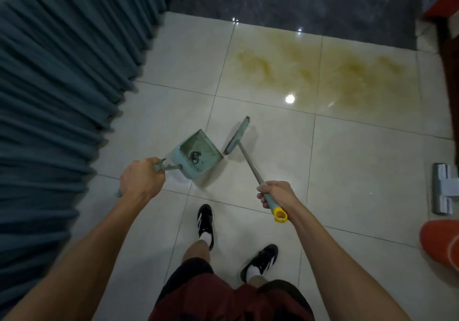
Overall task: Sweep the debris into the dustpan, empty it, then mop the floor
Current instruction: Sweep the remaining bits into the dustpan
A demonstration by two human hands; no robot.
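Hands, two: the left grips one dustpan handle, the right grips one broom, both low over the floor. One dark lump, maybe debris, lies in the pan. One yellow stain spreads beyond.

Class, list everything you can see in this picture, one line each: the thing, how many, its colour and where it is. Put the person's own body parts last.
Pale teal plastic dustpan: one, held off the floor at centre, dark debris inside.
Teal-headed broom with grey metal handle: one, right of the dustpan, yellow cap at the grip end.
Yellowish-brown stain: one patch, on the white tiles ahead.
Grey flat mop head: one, right edge, on the floor.
Blue-green pleated curtain: one, along the left.
Orange rounded object: one, lower right, identity unclear.
Black and white shoes: two, bottom centre.
Left hand: grips the dustpan handle.
Right hand: grips the broom handle.
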